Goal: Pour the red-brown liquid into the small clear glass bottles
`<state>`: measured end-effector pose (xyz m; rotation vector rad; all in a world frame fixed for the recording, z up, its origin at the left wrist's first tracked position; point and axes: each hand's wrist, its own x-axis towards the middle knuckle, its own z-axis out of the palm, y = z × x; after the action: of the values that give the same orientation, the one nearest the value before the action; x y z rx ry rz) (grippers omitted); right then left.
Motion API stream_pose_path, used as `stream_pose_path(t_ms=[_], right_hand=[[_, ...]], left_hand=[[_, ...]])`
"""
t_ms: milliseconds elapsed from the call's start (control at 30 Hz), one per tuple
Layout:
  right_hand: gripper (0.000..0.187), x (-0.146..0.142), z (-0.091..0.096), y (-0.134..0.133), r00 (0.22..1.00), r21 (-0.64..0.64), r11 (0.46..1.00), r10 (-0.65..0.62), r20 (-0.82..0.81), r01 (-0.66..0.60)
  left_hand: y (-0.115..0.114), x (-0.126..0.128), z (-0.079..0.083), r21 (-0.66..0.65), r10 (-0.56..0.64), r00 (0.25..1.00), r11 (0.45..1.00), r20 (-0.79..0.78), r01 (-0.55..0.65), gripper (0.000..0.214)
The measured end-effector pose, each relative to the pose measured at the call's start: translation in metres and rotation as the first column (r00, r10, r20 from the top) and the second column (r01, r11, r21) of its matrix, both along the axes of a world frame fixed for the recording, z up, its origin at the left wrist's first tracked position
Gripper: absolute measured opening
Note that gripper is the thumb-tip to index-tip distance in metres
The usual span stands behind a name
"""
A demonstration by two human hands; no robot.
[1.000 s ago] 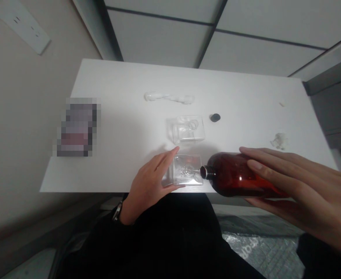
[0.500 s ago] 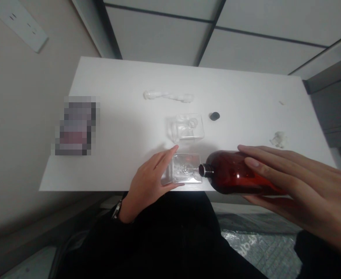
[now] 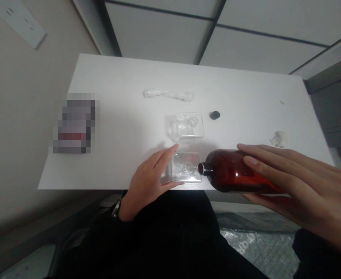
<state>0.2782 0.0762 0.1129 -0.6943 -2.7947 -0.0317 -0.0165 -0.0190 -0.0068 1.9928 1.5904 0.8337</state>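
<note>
My right hand is wrapped around an amber bottle, tipped onto its side with its uncapped neck to the left. A thin clear stream runs from its mouth to the round opening of a clear square bottle at the table's front edge. Around the left side of that clear bottle curves my left hand, thumb and fingers on opposite sides of it. A second clear square bottle stands just behind. To its right lies a small black cap.
Two clear plastic pieces, perhaps sprayer or pump tops, lie at the back of the white table. A blurred-out object is at the left. Crumpled white tissue lies at the right. Cabinet panels rise behind.
Both hands hold nearly the same positions, and the stream keeps running from the amber bottle. The whole view has shifted very slightly.
</note>
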Motion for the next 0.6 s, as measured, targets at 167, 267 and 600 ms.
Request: stream_pose_path(t_ms=[167,267,600], right_hand=[[0.071,-0.0012,0.0021,-0.001,1.0,-0.011,1.0,-0.013,0.0,0.013],[0.071,-0.0009,0.0027,-0.001,1.0,-0.012,1.0,-0.002,0.015,0.002],[0.072,-0.0027,0.0024,-0.0027,1.0,-0.01,1.0,-0.019,0.013,0.019]], left_hand=[[-0.0001,0.0004,-0.0002,0.0,0.002,1.0,1.0,0.005,-0.002,0.11],[-0.0002,0.0005,-0.0002,-0.001,0.003,1.0,1.0,0.008,-0.003,0.11],[-0.0001,0.0005,0.0008,0.0,0.002,1.0,1.0,-0.001,-0.002,0.111]])
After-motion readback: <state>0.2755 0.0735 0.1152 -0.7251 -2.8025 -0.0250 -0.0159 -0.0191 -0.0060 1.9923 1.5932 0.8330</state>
